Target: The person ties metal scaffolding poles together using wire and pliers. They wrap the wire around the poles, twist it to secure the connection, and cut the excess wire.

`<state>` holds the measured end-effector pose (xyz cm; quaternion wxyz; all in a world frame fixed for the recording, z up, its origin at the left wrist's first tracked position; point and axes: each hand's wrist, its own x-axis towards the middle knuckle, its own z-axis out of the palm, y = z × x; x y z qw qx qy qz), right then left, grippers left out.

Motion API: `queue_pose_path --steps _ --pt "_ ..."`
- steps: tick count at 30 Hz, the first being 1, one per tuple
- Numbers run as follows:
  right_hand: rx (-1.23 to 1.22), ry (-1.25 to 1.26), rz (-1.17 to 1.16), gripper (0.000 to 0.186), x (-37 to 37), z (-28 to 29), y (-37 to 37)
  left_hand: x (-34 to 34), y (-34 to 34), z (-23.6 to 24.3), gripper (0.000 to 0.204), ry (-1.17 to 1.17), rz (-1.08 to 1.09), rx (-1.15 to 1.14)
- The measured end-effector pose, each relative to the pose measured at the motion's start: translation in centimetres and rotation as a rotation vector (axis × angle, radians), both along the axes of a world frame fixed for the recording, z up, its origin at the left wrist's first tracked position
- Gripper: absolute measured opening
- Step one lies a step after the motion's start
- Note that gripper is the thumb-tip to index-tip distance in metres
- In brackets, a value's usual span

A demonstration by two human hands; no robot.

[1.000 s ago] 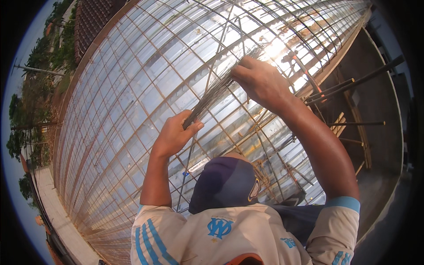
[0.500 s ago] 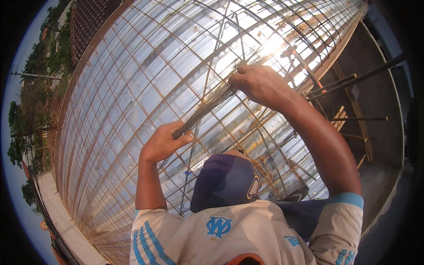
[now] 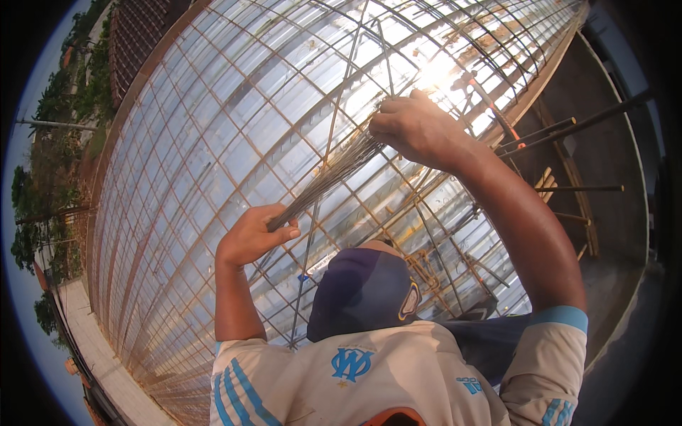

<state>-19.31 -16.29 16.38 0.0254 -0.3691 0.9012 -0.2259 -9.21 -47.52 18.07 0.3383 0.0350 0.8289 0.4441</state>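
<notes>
A long bundle of thin tie wire [image 3: 332, 175] stretches slantwise between my two hands, over a grid of steel bars. My left hand [image 3: 252, 233] grips its lower, narrow end, with the thumb along one side. Around the upper end, the fingers of my right hand [image 3: 420, 133] are curled, and loose wire ends stick out beside them. The strands fan slightly apart toward the right hand. Under the bundle runs the rusty rebar mesh [image 3: 234, 128], laid above shiny corrugated metal sheets [image 3: 266, 167].
A hammer with an orange handle [image 3: 495, 113] lies on the mesh beyond my right hand. Dark bars [image 3: 597, 189] jut out past the wooden edge board [image 3: 550, 78] on the right. A tiled roof [image 3: 135, 50] and trees stand at the far left. Sun glare whitens part of the sheets.
My left hand has shifted slightly left and down with its end of the wire bundle. The right hand has turned a little, and the strands look more spread.
</notes>
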Motion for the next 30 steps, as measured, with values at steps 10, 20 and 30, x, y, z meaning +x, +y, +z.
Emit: queue_pose_path --steps 10,20,30 --pt "0.026 0.288 0.121 0.011 -0.1 0.4 -0.9 0.7 -1.1 -0.6 0.028 -0.115 0.074 0.028" --pt "0.042 0.036 0.106 0.009 -1.1 1.8 -0.1 1.0 -2.6 -2.0 0.029 -0.069 0.110 0.081" --pt "0.058 -0.074 0.052 0.013 -2.1 2.9 2.2 1.0 -2.8 -2.3 0.031 -0.101 0.111 0.068"
